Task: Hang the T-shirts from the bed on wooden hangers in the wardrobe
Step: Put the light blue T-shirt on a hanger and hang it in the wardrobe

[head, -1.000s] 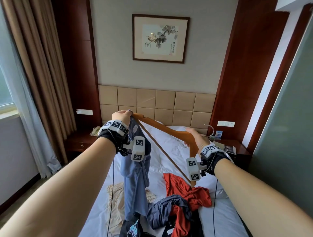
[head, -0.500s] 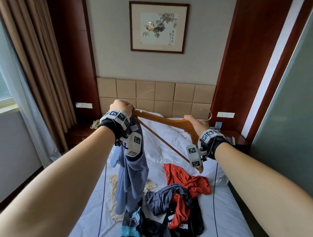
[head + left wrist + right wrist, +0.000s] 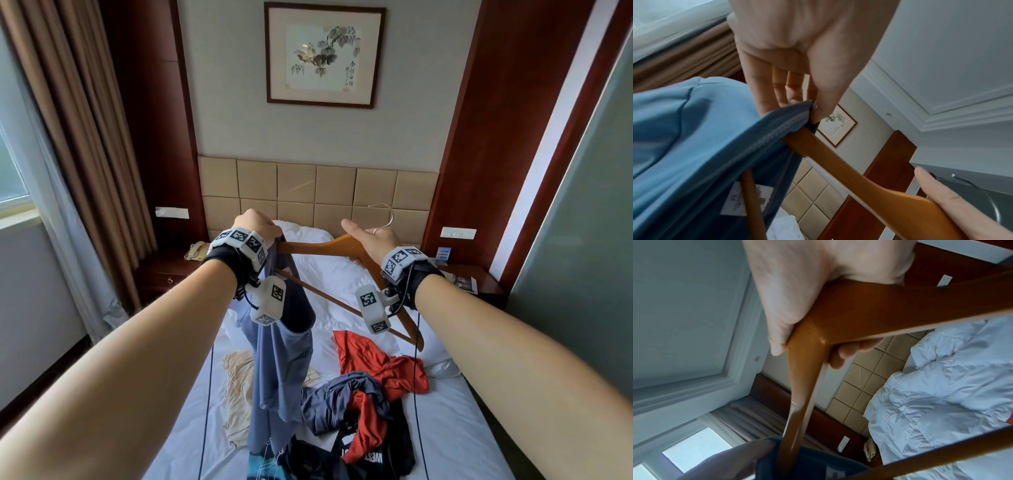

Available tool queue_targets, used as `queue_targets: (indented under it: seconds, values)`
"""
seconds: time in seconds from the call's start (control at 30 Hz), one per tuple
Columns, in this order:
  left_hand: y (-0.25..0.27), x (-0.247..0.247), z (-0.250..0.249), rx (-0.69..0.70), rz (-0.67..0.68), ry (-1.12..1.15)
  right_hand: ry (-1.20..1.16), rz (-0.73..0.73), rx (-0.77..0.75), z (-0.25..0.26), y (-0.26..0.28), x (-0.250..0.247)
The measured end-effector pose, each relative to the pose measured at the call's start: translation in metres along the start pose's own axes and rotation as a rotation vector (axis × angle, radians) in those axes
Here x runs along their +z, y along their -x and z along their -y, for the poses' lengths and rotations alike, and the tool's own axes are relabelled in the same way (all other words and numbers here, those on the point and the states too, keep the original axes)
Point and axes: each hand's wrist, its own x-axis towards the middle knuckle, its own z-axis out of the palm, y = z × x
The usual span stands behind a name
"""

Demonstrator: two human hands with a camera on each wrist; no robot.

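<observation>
A wooden hanger with a metal hook is held up over the bed. My right hand grips its middle, below the hook. My left hand pinches the collar of a blue T-shirt at the hanger's left arm. In the left wrist view the collar is drawn over that arm's end, and the shirt's label shows inside. The shirt hangs down toward the bed. The hanger's right arm is bare.
On the white bed lie a red shirt, a dark blue one, a black printed one and a cream one. Bedside tables stand both sides; curtains hang left, a grey panel stands right.
Both hands have lifted the hanger and the blue shirt higher and levelled the hanger. The shirt's collar now sits over the hanger's left end.
</observation>
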Motion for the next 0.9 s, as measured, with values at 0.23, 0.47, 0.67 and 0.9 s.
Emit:
queue_targets:
  seconds: [0.23, 0.47, 0.67, 0.9]
  values:
    - [0.006, 0.000, 0.002, -0.010, 0.032, 0.019, 0.151, 0.223, -0.079, 0.009, -0.003, 0.014]
    - [0.015, 0.002, -0.006, 0.034, 0.115, 0.044, 0.273, 0.190, -0.164, 0.013, 0.000, 0.031]
    - [0.021, 0.008, -0.023, 0.141, 0.123, -0.028, 0.189, 0.132, -0.217, 0.012, 0.006, 0.044]
    - [0.038, 0.015, -0.038, 0.221, 0.067, -0.135, 0.144, 0.132, -0.212, 0.010, 0.024, 0.049]
